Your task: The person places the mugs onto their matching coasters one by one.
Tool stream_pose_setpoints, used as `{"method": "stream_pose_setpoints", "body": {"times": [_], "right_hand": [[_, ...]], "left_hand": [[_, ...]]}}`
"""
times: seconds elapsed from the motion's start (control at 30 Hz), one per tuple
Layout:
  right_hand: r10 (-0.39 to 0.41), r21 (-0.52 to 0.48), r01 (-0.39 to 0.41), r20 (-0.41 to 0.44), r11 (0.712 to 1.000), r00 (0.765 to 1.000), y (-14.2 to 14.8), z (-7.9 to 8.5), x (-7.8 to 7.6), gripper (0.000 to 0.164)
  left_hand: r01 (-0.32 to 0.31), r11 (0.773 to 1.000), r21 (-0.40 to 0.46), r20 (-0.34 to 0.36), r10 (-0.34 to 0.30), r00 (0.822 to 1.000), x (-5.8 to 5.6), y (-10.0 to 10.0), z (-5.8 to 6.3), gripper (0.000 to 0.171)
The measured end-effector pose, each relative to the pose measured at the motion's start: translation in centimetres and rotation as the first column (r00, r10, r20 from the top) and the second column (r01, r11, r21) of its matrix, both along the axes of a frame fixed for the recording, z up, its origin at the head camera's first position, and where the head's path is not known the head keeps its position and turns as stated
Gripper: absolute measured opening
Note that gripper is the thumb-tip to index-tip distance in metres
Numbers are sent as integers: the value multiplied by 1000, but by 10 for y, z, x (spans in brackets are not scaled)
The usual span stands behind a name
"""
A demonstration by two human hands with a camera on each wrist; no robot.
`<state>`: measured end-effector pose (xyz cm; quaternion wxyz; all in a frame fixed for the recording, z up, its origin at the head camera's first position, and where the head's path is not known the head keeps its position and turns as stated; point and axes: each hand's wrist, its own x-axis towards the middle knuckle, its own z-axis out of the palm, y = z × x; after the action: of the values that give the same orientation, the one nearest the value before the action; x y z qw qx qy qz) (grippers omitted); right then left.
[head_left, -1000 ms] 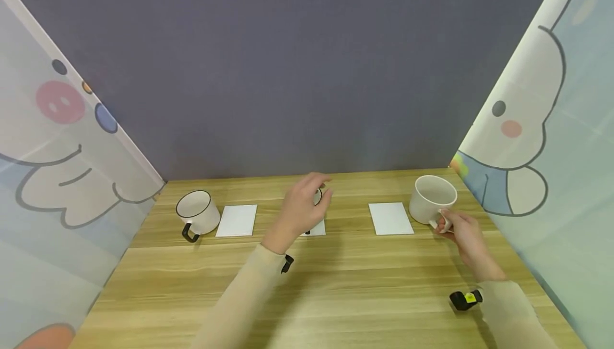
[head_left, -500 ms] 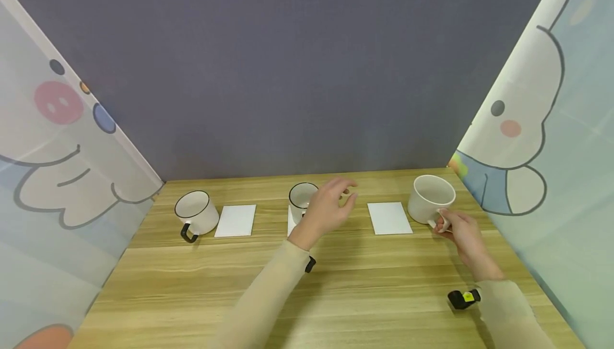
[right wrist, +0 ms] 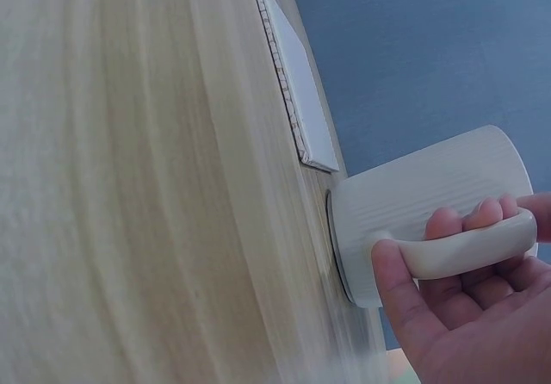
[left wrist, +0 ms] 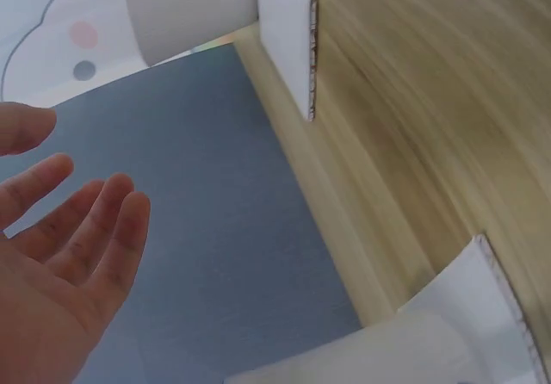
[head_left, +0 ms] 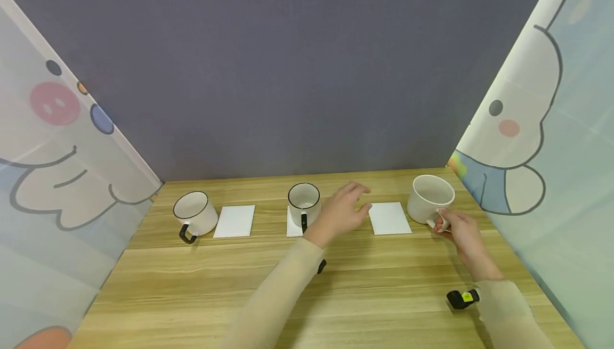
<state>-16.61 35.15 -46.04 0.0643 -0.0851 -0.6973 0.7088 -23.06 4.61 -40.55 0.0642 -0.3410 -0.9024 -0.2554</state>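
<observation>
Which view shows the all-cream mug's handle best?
Right wrist: the handle is large and close, though the right hand grips it. Head shows it small, partly covered. Left wrist catches only part of the mug, no handle.

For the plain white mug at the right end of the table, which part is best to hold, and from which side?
Probably the handle, from the near right side, where the right hand grips it. The white mug is upright, its handle juts out toward that side, and the loop leaves room for a curled grip.
</observation>
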Motion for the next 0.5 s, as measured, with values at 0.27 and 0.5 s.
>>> {"method": "stream_pose_setpoints", "body": {"times": [0.27,0.5], "right_hand": [[-7,-6,8,11,1000,1000,0,1,1,37],[2,11,-2,25,1000,1000,-1,2,1,37]], "left_hand": [[-15,996,-88,38,19,999,-6,12,-14,38],[3,990,-139,64,6,998,-13,19,-33,41]]}}
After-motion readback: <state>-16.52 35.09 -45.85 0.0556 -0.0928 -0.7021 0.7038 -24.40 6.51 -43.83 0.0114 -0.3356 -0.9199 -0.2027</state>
